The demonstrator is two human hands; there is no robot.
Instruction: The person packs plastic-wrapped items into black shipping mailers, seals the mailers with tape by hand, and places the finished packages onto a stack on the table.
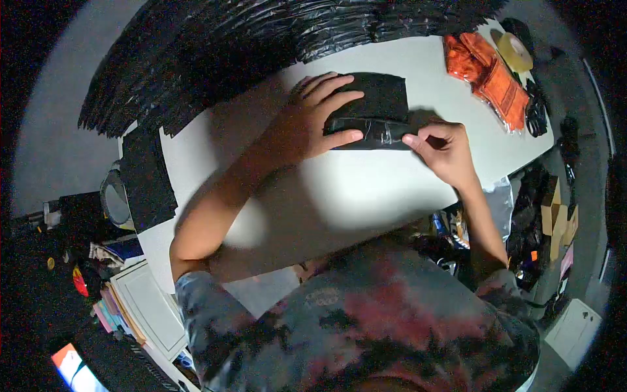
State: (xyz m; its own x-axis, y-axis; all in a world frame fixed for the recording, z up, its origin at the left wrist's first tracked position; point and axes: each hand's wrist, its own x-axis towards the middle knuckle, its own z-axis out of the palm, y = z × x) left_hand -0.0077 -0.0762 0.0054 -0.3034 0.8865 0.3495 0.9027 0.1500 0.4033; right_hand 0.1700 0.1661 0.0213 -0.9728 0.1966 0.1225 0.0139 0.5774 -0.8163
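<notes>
Bag (382, 97), black, lies flat on the white table (353, 186), shiny strip (375, 135) along its near edge. Left hand (320, 114): fingers spread, palm down, gripping nothing, covering the bag's left end. Right hand (444, 149): thumb and finger pinched on the strip's right end. Black plastic heap (215, 55) crowds the far side; dark stack (147, 176) at table's left end. Orange packets (499, 91), tape roll (516, 52), black cable (536, 111) at right, apart from both hands.

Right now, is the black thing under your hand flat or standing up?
Flat: the black piece lies on the white table, left hand spread over one end, right hand at a corner.
</notes>
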